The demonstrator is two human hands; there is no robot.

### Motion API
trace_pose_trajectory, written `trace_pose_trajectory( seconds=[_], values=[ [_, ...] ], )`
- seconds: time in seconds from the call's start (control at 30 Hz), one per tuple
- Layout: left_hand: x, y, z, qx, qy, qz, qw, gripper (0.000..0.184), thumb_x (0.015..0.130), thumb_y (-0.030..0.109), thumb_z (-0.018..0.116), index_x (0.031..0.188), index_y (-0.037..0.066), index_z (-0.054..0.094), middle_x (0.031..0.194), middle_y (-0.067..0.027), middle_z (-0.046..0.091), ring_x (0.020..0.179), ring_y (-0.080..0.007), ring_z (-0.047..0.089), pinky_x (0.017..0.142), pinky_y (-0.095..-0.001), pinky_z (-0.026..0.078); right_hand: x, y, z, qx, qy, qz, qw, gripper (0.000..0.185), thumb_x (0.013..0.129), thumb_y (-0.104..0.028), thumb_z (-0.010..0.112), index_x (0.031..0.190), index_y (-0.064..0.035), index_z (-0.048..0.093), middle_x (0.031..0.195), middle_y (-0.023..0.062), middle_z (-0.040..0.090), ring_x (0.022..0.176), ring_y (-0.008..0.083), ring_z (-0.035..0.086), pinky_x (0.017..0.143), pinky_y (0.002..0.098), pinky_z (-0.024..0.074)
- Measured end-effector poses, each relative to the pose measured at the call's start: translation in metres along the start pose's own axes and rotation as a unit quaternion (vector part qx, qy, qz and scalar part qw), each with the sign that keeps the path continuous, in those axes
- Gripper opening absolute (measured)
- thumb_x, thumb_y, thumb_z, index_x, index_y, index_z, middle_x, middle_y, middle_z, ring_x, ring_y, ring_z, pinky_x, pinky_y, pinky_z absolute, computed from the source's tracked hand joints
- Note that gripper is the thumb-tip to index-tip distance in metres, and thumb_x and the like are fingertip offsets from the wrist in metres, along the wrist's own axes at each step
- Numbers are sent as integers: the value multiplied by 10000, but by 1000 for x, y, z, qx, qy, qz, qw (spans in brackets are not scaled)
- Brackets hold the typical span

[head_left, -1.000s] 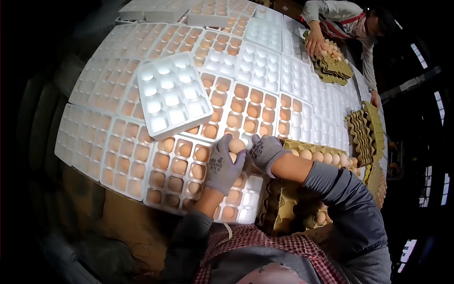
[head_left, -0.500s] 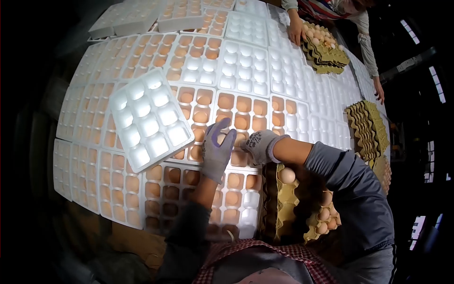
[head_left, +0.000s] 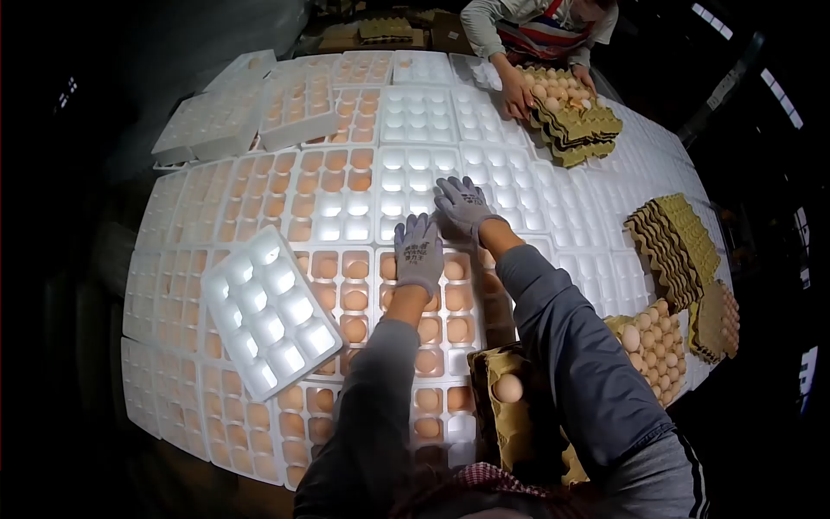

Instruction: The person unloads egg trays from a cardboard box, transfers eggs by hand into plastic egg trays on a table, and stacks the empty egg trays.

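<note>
My left hand (head_left: pixel 418 253), in a grey glove, lies over the far end of a white foam tray (head_left: pixel 445 353) with brown eggs in its cells. Its fingers point forward, stretched out. Just ahead and to the right, my right hand (head_left: pixel 464 208), gloved too, spreads its fingers over the near part of bare white foam trays (head_left: pixel 421 163). No object shows in either hand, though what lies under the palms is hidden. Below my right forearm is a pulp egg tray (head_left: pixel 527 419) with one egg (head_left: pixel 508 388) at its far end.
A foam tray without eggs (head_left: pixel 273 313) lies askew over filled trays at left. Stacked pulp trays (head_left: pixel 674 246) and a tray of eggs (head_left: pixel 654 355) stand at right. Across the table, another person's hands (head_left: pixel 517 93) hold a pulp stack with eggs (head_left: pixel 571 117).
Both my hands have moved forward, away from the eggs in the nearer tray, and their fingers have straightened. The other person's second hand has come to the egg stack. My view has shifted.
</note>
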State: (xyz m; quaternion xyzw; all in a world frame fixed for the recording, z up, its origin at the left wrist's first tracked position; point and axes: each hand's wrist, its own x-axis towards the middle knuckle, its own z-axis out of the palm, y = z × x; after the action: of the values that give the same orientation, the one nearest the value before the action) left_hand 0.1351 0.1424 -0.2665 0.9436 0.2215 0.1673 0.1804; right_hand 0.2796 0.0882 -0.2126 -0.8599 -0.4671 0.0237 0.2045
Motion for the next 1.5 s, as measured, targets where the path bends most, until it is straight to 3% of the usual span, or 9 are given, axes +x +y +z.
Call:
trace_pose_trajectory(
  seconds=[0.27, 0.43, 0.63, 0.7, 0.83, 1.0, 1.17, 1.37, 1.5],
  values=[
    [-91, 79, -139, -534, -102, -51, 838, 439, 905, 144, 588, 1311, -12, 529, 1260, -196, 577, 1153, -309, 570, 983, -398, 450, -165, -22, -200, 316, -124, 47, 939, 550, 938, -359, 595, 1400, -81, 487, 1390, 107, 525, 1286, 225, 482, 1090, 377, 379],
    [-182, 136, -168, -170, -132, 240, 947, 501, 764, 208, 755, 1213, 47, 601, 1183, -197, 591, 1153, -417, 535, 980, -488, 432, -285, -25, -214, -108, -296, -128, 940, 744, 791, -326, 655, 1466, -222, 359, 1465, 123, 391, 1322, 295, 417, 1152, 518, 236],
    [-197, 145, -163, -386, -35, 25, 922, 353, 822, 73, 649, 1160, 10, 570, 1189, -153, 582, 1127, -296, 565, 986, -399, 454, -323, -13, -246, 545, -7, 235, 805, 348, 831, -295, 687, 1092, -66, 654, 1064, 75, 617, 1056, 172, 566, 881, 309, 478],
    [-190, 143, -164, -576, 22, -55, 815, 237, 848, 75, 555, 1074, 7, 578, 1194, -124, 497, 1026, -243, 562, 924, -360, 461, -316, 28, -259, 391, 33, 113, 913, 358, 818, -306, 692, 1065, -51, 645, 1054, 72, 582, 1022, 172, 562, 871, 317, 474],
    [-162, 179, -173, -242, -156, 120, 950, 321, 856, 207, 611, 1138, 58, 577, 1157, -146, 530, 1016, -289, 564, 893, -394, 481, -300, 15, -243, -56, -248, -72, 964, 284, 839, -251, 613, 1113, -177, 622, 1154, 86, 594, 1024, 287, 597, 858, 377, 491],
    [-158, 191, -163, -34, -253, 156, 954, 455, 849, 346, 652, 1216, 94, 557, 1235, -114, 540, 1038, -328, 587, 870, -427, 495, -284, 22, -248, 43, -341, -34, 938, 395, 814, -311, 624, 1191, -195, 590, 1033, 88, 658, 930, 292, 628, 808, 408, 500],
    [-163, 198, -174, -159, -111, 212, 958, 413, 830, 322, 685, 1174, 103, 620, 1240, -157, 535, 974, -328, 620, 845, -381, 513, -352, 64, -293, 538, 46, 174, 824, 484, 820, -204, 662, 1274, -65, 572, 1099, 59, 635, 956, 127, 620, 738, 243, 513],
    [-143, 284, -146, 118, -268, 288, 912, 509, 849, 470, 620, 1192, 95, 649, 1371, -116, 411, 1129, -316, 440, 801, -425, 483, -327, 47, -273, -226, -209, 290, 906, 827, 853, -775, 359, 1160, -78, 680, 1291, 188, 515, 1136, 294, 573, 970, 425, 437],
    [-144, 295, -135, 169, -296, 281, 897, 523, 865, 503, 606, 1145, 66, 671, 1350, -85, 428, 1144, -286, 428, 800, -394, 484, -317, 62, -259, -220, -275, 281, 893, 824, 809, -782, 418, 1115, -71, 703, 1256, 164, 542, 1091, 303, 592, 929, 408, 461]
  ],
)
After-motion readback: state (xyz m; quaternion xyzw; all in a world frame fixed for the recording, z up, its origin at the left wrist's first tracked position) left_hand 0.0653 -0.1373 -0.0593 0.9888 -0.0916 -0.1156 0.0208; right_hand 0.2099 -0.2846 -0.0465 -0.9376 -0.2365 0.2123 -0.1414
